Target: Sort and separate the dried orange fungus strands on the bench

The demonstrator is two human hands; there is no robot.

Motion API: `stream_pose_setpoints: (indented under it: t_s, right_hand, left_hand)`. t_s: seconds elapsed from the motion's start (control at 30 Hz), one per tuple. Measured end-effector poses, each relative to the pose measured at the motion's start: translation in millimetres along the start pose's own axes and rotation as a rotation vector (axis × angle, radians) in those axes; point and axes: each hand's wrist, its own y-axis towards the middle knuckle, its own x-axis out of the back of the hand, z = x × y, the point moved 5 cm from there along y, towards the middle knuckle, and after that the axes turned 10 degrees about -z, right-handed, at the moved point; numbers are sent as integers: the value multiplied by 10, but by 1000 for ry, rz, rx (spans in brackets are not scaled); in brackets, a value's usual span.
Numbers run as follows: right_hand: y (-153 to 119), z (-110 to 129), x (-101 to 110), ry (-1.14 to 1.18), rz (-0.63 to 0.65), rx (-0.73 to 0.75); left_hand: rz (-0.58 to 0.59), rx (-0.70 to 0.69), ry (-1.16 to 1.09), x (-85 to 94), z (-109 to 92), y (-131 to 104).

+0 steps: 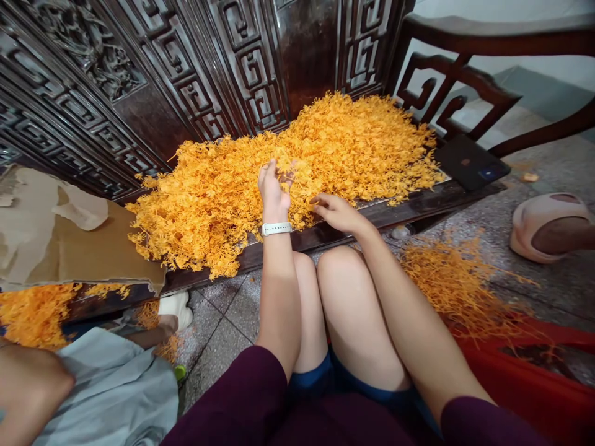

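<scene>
A long heap of orange, thin-branched, flower-like pieces (362,136) covers the dark wooden bench. My left hand (274,186), with a white watch band (276,228) at the wrist, is raised over the front of the heap. Its fingers curl around a small clump of the orange pieces (290,166), partly hidden against the pile behind. To its right, my right hand (338,212) hovers at the heap's front edge, thumb and fingers apart. I make out nothing in it.
A black tablet-like device (471,162) lies at the bench's right end. Torn cardboard (69,229) stands at left, near another person's grey clothing (111,390). Thin orange strands (455,279) lie by a red plastic stool (525,378). Another person's slippered foot (548,226) is at right.
</scene>
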Motion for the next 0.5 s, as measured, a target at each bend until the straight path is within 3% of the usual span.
stream_pose_setpoints:
  t_s: [0.13,0.23,0.3,0.37,0.5]
  right_hand:
    - [36,68,246,123,-415,4]
    - [-70,306,409,275,-673,116]
    - [-147,518,404,261,-668,203]
    - [-190,694,326,147,-583,267]
    - [-172,747,231,-71,-537,316]
  left_hand:
    - [43,-13,-7,-29,-41,-80]
    - [71,-44,-33,-47,-63,-109]
    - [87,-74,-11,-70,-56,-117]
    - [128,-100,31,-118,-35,-135]
    - [204,-128,134,-208,12,-190]
